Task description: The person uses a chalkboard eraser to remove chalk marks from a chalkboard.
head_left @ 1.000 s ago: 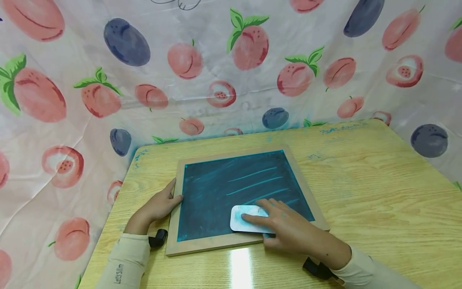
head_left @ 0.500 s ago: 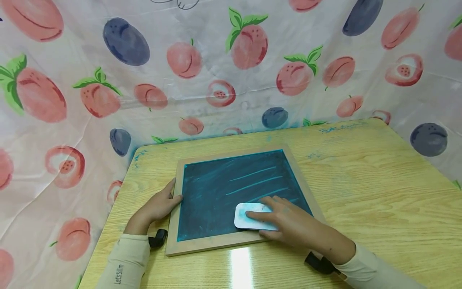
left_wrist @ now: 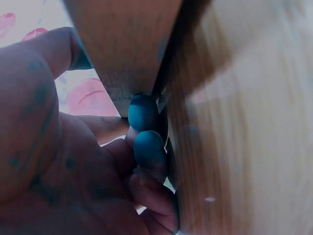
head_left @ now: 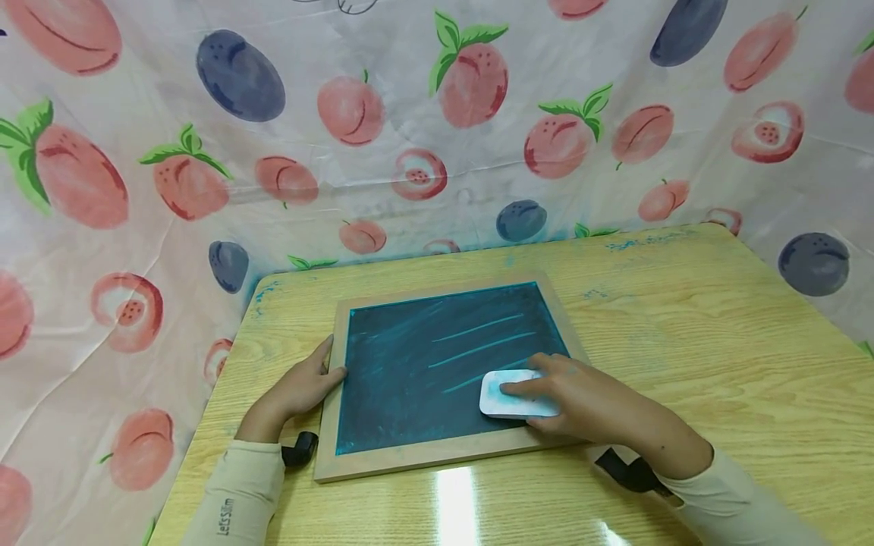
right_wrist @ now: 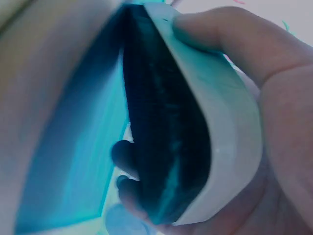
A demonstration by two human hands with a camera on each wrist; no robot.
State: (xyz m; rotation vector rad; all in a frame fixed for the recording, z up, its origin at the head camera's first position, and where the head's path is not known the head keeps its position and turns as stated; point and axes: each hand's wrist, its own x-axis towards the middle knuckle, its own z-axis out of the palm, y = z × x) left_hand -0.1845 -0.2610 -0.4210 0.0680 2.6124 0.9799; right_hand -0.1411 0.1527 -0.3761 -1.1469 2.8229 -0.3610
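Note:
A chalkboard (head_left: 396, 402) in a pale wooden frame lies on the table, with several blue chalk lines on its right half and faint smears on the left. At its left side my left hand (head_left: 300, 390) holds the frame, thumb on top. The left wrist view shows blue-stained fingertips (left_wrist: 143, 112) at the frame's lower edge, close to the tabletop. My right hand (head_left: 590, 402) grips a white chalkboard eraser (head_left: 497, 407) over the board's lower right, hiding some chalk there. In the right wrist view the eraser's dark felt (right_wrist: 168, 132) faces the board, tilted partly away from it.
The wood-grain table (head_left: 703, 341) extends to the right, with blue chalk dust (head_left: 642, 243) near its back edge. A fruit-print cloth (head_left: 416, 91) hangs behind and to the left. Black wrist cameras (head_left: 299, 450) sit at both sleeves.
My right hand has moved the eraser right and slightly away from me over the board, uncovering more of the third chalk line. The lowest line no longer shows. My left hand stays on the frame.

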